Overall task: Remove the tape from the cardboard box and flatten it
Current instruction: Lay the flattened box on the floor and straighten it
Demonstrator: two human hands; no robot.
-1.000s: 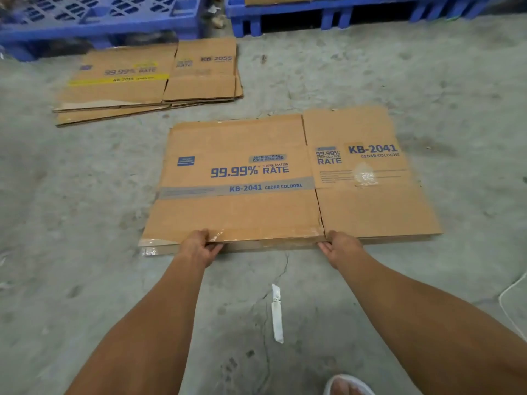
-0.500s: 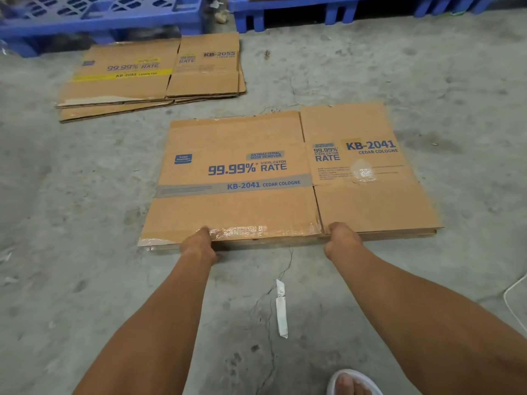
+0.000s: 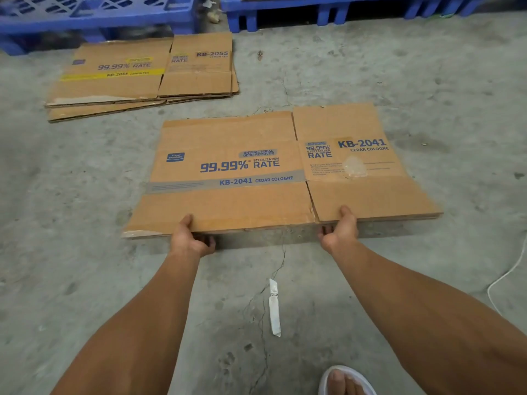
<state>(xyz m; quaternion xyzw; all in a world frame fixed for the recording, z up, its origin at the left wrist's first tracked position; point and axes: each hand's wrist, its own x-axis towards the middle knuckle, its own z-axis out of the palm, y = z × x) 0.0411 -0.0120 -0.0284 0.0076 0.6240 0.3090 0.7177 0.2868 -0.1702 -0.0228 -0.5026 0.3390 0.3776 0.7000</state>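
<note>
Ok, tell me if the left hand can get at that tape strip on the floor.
Probably yes: the tape strip lies on bare floor nearer than the box, nothing between, but the left hand must first release the box.

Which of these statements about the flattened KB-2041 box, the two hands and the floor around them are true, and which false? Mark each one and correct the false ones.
1. Both hands grip the near edge of the KB-2041 box. True: the left hand and the right hand each hold it, thumb on top.
2. The box's near edge lies flat on the floor. False: it is lifted, with a shadow under it.
3. A loose strip of tape lies on the concrete between the forearms. True.
4. The stack of flattened boxes at the far left is printed KB-2041. False: it reads KB-2055.
5. The pallets behind are red. False: they are blue.
</note>
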